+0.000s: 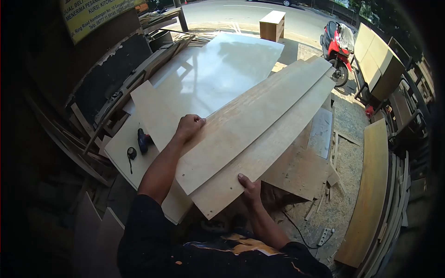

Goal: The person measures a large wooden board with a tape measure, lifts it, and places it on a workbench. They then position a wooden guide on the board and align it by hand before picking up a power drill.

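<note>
Two long plywood boards lie stacked and slanting in front of me, the upper board (pixel 250 125) offset from the lower board (pixel 273 153). My left hand (pixel 190 127) is closed at the upper board's left long edge, its fingers curled over that edge. At the near right edge of the lower board, my right hand (pixel 251 190) grips with the thumb on top and the other fingers hidden beneath. Small holes show near the boards' close ends. Beneath and beyond them is a large panel with a glossy white surface (pixel 232 60).
A cordless drill (pixel 142 140) and a tape measure (pixel 132 153) rest on a pale panel at left. Offcuts and sawdust cover the floor at right, near a power strip (pixel 326 236). Long boards (pixel 366 194) lean there. A red motorbike (pixel 336 51) stands beyond.
</note>
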The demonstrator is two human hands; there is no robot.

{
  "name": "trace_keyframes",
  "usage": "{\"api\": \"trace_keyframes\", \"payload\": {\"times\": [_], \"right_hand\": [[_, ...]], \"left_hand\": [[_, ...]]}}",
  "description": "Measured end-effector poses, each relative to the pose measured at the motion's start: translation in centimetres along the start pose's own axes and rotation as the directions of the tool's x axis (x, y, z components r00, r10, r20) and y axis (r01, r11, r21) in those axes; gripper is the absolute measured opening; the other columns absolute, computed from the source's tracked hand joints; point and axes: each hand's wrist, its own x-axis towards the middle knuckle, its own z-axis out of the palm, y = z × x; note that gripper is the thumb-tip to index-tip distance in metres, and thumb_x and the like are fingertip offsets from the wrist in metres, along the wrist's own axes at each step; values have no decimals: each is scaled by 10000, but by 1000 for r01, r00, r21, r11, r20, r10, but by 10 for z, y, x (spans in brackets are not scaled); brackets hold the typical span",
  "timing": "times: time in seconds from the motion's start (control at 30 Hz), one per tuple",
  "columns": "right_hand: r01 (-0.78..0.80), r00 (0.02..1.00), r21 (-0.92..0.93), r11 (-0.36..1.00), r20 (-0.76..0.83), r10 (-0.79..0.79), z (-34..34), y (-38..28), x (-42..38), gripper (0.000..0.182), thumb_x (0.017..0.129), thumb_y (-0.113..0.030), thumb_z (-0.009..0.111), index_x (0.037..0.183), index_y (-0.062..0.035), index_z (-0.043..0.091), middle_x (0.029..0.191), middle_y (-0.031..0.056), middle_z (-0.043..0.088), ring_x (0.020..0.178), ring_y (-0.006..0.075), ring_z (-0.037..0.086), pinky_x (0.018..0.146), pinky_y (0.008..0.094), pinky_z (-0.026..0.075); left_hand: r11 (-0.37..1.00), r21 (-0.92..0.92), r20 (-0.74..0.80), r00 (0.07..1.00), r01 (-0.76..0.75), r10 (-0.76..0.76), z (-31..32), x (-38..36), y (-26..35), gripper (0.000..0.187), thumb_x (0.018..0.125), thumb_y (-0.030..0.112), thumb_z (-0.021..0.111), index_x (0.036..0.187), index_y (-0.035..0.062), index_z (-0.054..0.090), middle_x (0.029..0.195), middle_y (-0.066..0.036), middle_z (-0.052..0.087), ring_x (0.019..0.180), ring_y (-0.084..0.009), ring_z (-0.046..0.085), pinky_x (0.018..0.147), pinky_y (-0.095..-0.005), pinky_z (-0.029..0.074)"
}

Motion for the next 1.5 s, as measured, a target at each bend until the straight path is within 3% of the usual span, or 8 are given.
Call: {"api": "trace_keyframes", "payload": {"times": [0.2,0.37,0.57,0.67,0.73,0.9,1.1,1.5], "right_hand": [[31,998,-44,999,52,-29,18,-40,-42,414,766,-113,632,1126,32,488,1040,92,551,947,193,537,864,304,418],[-49,963,-63,997,261,64,0,-55,-51,415,755,-42,634,1139,7,487,990,89,575,881,184,569,802,304,451],[-152,736,-77,985,657,165,21,-61,-106,448,742,-21,638,1155,44,475,981,108,597,861,205,599,784,304,479],[-201,571,-302,932,737,363,24,-57,-148,448,736,-38,658,1140,58,491,995,124,603,884,209,602,797,308,482],[-205,458,-330,921,800,388,23,-51,-185,447,727,-56,675,1125,65,509,1003,136,612,878,216,612,795,322,496],[-408,-104,-595,693,784,612,-9,-21,-279,367,733,-60,669,1058,79,569,943,141,650,826,232,655,763,340,532],[-397,-506,-780,483,625,594,-62,18,-389,322,759,-11,639,1061,76,572,922,136,653,829,220,653,779,361,532],[-288,-643,-817,499,551,531,-64,21,-479,355,752,-30,626,1093,56,577,979,114,639,877,202,622,824,321,490]], "left_hand": [[991,75,-324,937,-109,128,-75,-86,30,321,816,374,641,905,70,692,759,-93,660,708,-200,637,678,-326,493],[996,-86,-560,828,-16,-35,-100,-196,29,320,835,365,622,868,51,677,681,-89,646,639,-207,629,631,-324,490],[970,-213,-823,514,117,-243,-87,-386,0,340,860,358,587,867,24,649,665,-102,627,614,-170,600,599,-317,465],[921,-332,-876,295,206,-382,-48,-497,-10,339,864,341,585,861,7,640,665,-90,619,613,-143,576,584,-302,442],[850,-418,-858,166,321,-485,-16,-578,-2,339,864,330,590,853,-6,638,661,-79,615,610,-124,564,577,-302,437],[643,-605,-779,-178,470,-602,99,-761,24,345,860,327,587,798,-11,627,629,-84,582,584,-145,539,579,-318,430],[295,-765,-607,-486,573,-629,209,-914,103,390,865,334,569,777,-45,598,625,-117,560,589,-171,513,591,-337,408],[329,-873,-487,-697,361,-527,284,-1019,114,333,853,247,590,795,-79,624,675,-103,614,636,-153,506,641,-331,415]]}}
